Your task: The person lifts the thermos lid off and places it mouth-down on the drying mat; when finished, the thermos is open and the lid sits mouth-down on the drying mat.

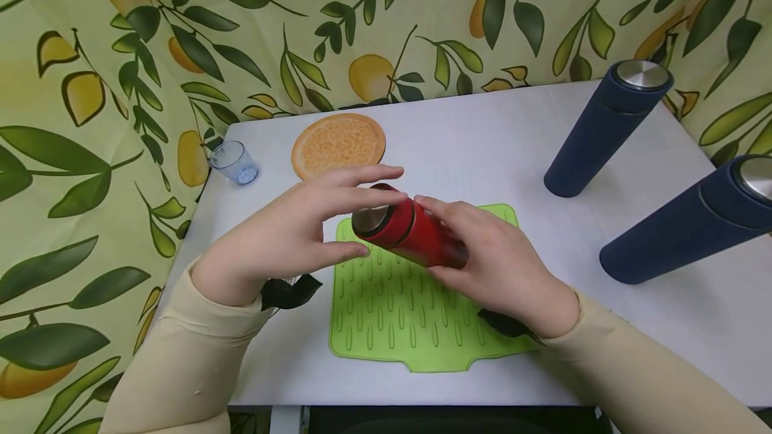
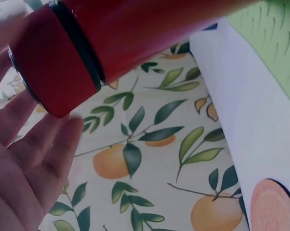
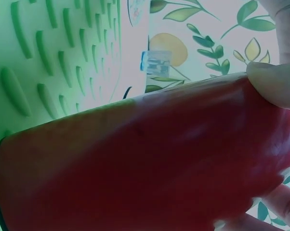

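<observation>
A red bottle (image 1: 410, 233) with a steel-topped lid (image 1: 370, 218) is held tilted above a green ribbed mat (image 1: 386, 313). My right hand (image 1: 437, 240) grips its body, thumb on top and fingers underneath. My left hand (image 1: 376, 216) is spread at the lid end, fingers straight, index finger above the lid and thumb below it. In the left wrist view the lid end of the red bottle (image 2: 111, 43) fills the top, and the straight fingers (image 2: 24, 163) lie beside it. The right wrist view shows the bottle body (image 3: 135, 168) close up, with a fingertip (image 3: 275, 82) pressed on it.
Two navy bottles with steel tops stand on the white table (image 1: 482, 146), one at the back right (image 1: 609, 126), the other nearer on the right (image 1: 687, 220). An orange-slice coaster (image 1: 338, 145) and a small clear cup (image 1: 235, 163) sit back left. Lemon-print cloth hangs behind.
</observation>
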Action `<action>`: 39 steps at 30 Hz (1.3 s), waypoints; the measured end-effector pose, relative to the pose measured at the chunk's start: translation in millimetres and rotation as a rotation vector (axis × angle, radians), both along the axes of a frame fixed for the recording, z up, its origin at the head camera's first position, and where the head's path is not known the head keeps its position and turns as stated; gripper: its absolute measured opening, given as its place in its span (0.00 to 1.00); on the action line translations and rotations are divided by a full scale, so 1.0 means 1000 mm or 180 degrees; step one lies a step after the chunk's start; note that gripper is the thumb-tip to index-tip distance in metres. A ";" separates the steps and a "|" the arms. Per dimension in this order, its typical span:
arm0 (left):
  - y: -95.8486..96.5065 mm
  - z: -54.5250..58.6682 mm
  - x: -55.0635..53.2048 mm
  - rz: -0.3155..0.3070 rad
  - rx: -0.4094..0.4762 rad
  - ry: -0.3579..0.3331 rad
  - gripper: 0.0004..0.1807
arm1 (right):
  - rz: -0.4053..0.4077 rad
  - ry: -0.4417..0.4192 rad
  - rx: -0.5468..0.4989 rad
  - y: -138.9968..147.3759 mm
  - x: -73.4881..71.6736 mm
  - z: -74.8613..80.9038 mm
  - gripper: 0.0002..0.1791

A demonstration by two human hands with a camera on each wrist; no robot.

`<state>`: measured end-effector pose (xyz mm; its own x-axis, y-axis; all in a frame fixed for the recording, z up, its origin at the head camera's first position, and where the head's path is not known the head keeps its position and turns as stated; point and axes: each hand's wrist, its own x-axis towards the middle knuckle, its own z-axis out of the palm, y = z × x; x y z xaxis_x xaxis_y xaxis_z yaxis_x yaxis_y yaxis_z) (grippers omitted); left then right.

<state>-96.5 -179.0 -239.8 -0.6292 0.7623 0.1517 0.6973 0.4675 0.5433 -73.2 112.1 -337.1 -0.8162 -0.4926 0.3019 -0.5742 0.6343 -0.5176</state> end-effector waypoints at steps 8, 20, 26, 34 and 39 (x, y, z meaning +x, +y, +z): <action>0.003 0.002 0.001 0.0199 -0.0057 0.0100 0.31 | 0.0007 0.0024 0.0004 -0.001 0.000 -0.001 0.57; 0.012 -0.007 0.000 0.0806 -0.0035 0.0487 0.40 | -0.0003 0.0055 -0.0004 0.000 -0.001 -0.001 0.57; 0.002 -0.001 -0.003 0.0039 0.0033 0.0200 0.38 | -0.0019 0.0020 0.0024 0.001 -0.002 -0.002 0.57; 0.006 -0.002 -0.003 0.0186 0.0049 0.0244 0.31 | -0.0017 0.0016 0.0041 0.000 -0.002 -0.003 0.57; 0.012 -0.010 -0.003 0.0706 -0.0013 0.0608 0.33 | -0.0015 -0.0003 0.0049 -0.001 -0.001 -0.004 0.57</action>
<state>-99.2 -166.8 -249.7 -0.7409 0.6101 0.2806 0.6673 0.6219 0.4097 -74.2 111.6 -341.2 -0.8188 -0.4934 0.2935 -0.5708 0.6449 -0.5082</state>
